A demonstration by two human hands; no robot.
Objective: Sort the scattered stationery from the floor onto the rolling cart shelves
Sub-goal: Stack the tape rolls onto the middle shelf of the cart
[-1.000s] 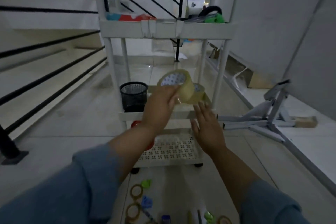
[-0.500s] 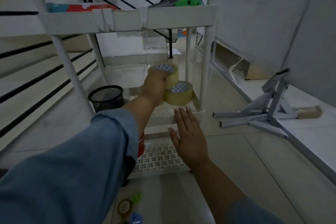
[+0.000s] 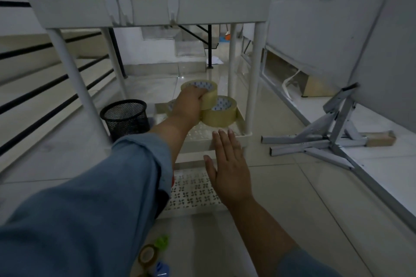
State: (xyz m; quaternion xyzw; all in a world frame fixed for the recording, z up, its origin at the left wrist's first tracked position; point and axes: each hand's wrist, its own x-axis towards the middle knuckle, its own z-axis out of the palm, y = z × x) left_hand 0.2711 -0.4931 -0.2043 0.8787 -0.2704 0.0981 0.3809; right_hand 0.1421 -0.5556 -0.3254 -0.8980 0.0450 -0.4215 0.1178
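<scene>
Under the left hand: a glossy tan tape roll sat gripped, touching a second roll.
Right hand: was flat, fingers straight.

Single wide-angle view from a camera worn on the person's head, facing forward and down over both outstretched hands. The viewpoint is low and close: the left hand sits near the frame's centre, the right hand just below and right of it. The rolling cart stands right beyond the hands, its top shelf above them, and the floor spreads beneath them
</scene>
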